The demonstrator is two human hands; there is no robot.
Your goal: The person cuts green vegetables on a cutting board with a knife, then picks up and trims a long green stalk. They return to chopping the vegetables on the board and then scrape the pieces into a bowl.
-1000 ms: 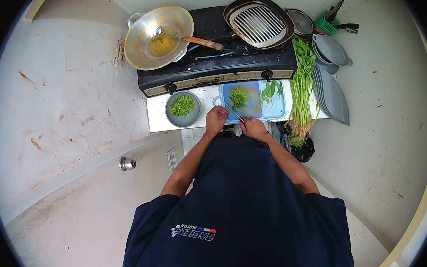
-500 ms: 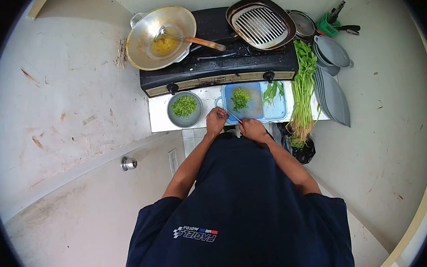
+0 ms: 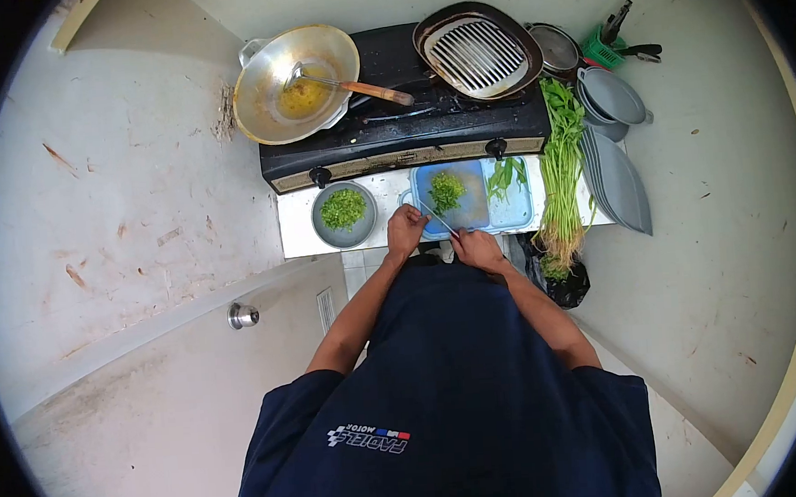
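My right hand [image 3: 479, 249] is closed around the handle of a knife [image 3: 439, 218], whose blade slants up and left over the near edge of a blue cutting board [image 3: 476, 214]. Close to the blade's tip, my left hand [image 3: 406, 231] has its fingers pinched together; whatever is between them is too small to make out. Chopped greens [image 3: 446, 191] lie in a pile on the board's left half, and several loose green leaves [image 3: 506, 179] rest on its right. Left of the board stands a grey bowl [image 3: 318, 231] with more chopped greens [image 3: 343, 209] in it.
Behind the board is a black stove [image 3: 392, 150] bearing a wok [image 3: 266, 97] with a wooden-handled ladle [image 3: 375, 92] and a grill pan [image 3: 479, 57]. A bundle of rooted leafy greens [image 3: 561, 170] lies to the right, beside grey plates [image 3: 617, 185]. A door knob [image 3: 243, 315] juts out at left.
The whole view has shifted slightly, so the stove and counter sit a little lower. The knife's blade slants more steeply. Both hands keep much the same grip.
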